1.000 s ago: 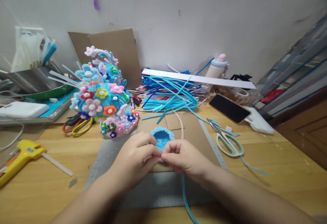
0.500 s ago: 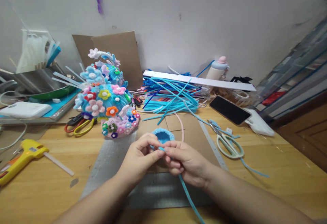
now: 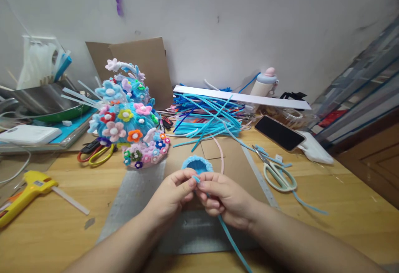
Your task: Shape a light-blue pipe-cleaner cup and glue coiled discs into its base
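Between my two hands is a light-blue pipe cleaner (image 3: 230,238), its short end pinched at the fingertips and its long tail trailing down past my right palm toward the table's front edge. My left hand (image 3: 172,190) is closed, thumb and forefinger pressed on the bent tip. My right hand (image 3: 225,196) is closed on the same strip, fingertips meeting those of the left. Just behind the fingers sits a round, hollow blue fuzzy piece (image 3: 197,164) with a bumpy rim, its lower part hidden by my hands.
A flower-covered blue fuzzy model (image 3: 131,127) stands at left, near a yellow glue gun (image 3: 34,190). Pipe cleaners (image 3: 207,125) lie heaped at the back. Scissors (image 3: 279,177) and a phone (image 3: 279,133) lie at right. Cardboard (image 3: 246,181) covers part of a grey mat (image 3: 131,206).
The fingertips have shifted slightly and the short blue end shows a little more between them. My left fingers are more curled. The view has moved a little.
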